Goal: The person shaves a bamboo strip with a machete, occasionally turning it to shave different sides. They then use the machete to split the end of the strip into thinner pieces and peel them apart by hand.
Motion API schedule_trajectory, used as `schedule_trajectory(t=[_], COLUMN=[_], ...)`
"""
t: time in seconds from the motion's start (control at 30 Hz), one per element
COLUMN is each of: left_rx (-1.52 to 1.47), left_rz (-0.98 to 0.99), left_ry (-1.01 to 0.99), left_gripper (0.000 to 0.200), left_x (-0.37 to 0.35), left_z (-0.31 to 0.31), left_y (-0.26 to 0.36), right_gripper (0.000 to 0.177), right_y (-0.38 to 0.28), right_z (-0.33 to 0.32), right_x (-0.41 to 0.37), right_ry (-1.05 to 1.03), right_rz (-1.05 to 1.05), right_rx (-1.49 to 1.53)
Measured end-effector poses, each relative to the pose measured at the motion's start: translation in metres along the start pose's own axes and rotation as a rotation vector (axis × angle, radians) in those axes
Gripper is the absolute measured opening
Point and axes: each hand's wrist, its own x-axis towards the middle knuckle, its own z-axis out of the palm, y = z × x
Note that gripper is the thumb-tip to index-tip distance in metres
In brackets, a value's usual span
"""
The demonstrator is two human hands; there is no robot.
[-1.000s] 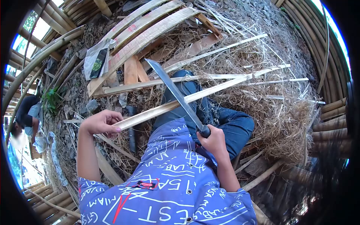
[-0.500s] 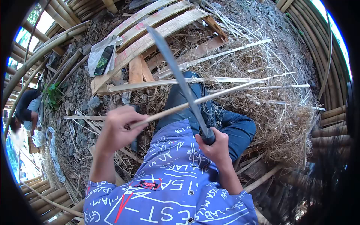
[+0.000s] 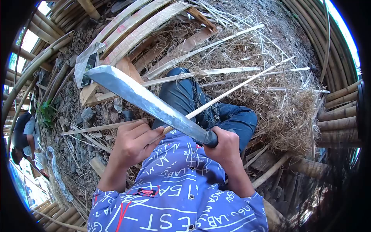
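My right hand (image 3: 224, 145) is closed around the dark handle of a large machete (image 3: 145, 100). Its broad grey blade points up and to the left, flat side partly showing, and crosses over a thin bamboo strip (image 3: 228, 92). My left hand (image 3: 136, 142) pinches the near end of that strip, close below the blade. From there the strip runs up and to the right, over my bent legs in dark jeans (image 3: 181, 92). Whether the edge touches the strip I cannot tell.
Long split bamboo slats (image 3: 143, 29) lie at the upper left, with a phone (image 3: 89, 65) on a pale wrapper. Shavings (image 3: 290, 120) heap at the right. Bamboo poles (image 3: 338, 123) stand at the right edge. A person (image 3: 24, 133) crouches at the far left.
The machete has swung from steep to slanting left, its blade turned flatter to view. My left hand has moved right and slightly down along with the strip's end, nearer my right hand.
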Motion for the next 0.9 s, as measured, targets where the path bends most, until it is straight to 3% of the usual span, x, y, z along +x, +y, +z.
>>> schedule_trajectory(t=[0.57,0.73,0.83,0.9], left_rx=[-0.041,0.018,-0.045,-0.108], left_rz=[0.036,-0.038,-0.045,-0.048], left_ry=[-0.058,0.054,0.044,0.091], left_gripper=[0.025,0.024,0.021,0.02], left_x=[-0.001,-0.007,-0.002,0.005], left_z=[0.001,-0.024,-0.014,-0.011], left_y=[0.012,0.001,0.006,0.011], right_gripper=[0.018,0.02,0.02,0.018], right_y=[0.036,0.127,0.155,0.153], right_z=[-0.024,-0.058,-0.066,-0.055], right_x=[-0.036,-0.04,-0.053,-0.061], right_ry=[0.065,0.248,0.317,0.339], right_rz=[0.183,0.76,0.699,0.741], right_rx=[-0.24,-0.218,-0.283,-0.133])
